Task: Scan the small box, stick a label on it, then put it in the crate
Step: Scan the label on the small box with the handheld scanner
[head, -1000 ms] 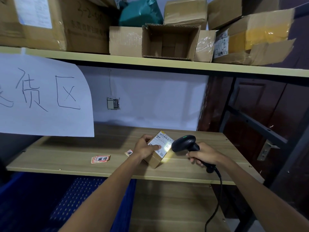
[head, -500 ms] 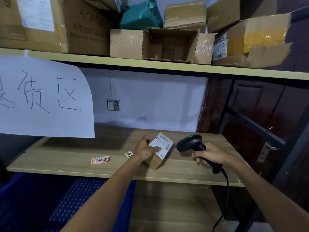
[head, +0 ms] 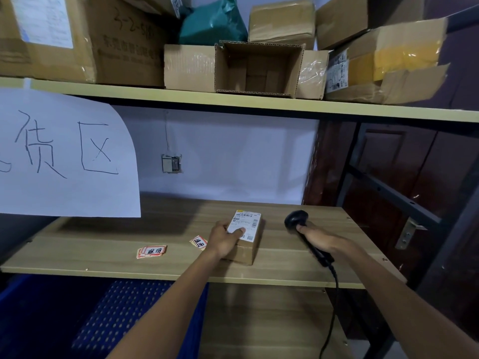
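Observation:
A small cardboard box [head: 247,244] with a white shipping label on top lies flat on the wooden shelf [head: 166,234]. My left hand [head: 224,240] rests on its left side, thumb on the label, gripping it. My right hand [head: 317,238] holds a black barcode scanner [head: 296,220] low over the shelf, to the right of the box, its cable hanging down past the shelf edge. Red-and-white labels lie on the shelf: a small stack [head: 151,251] and one single label [head: 198,242] beside my left wrist. The blue crate [head: 121,317] sits below the shelf at the lower left.
A white paper sign [head: 64,154] with handwriting hangs from the upper shelf on the left. Several cardboard boxes [head: 259,68] and a green bag [head: 212,24] fill the upper shelf. A dark wooden door [head: 404,182] and metal rack frame stand to the right.
The box has gone from tilted up toward the scanner to lying flat on the shelf. The scanner has moved right and down, away from the box, and its light no longer shines on the label.

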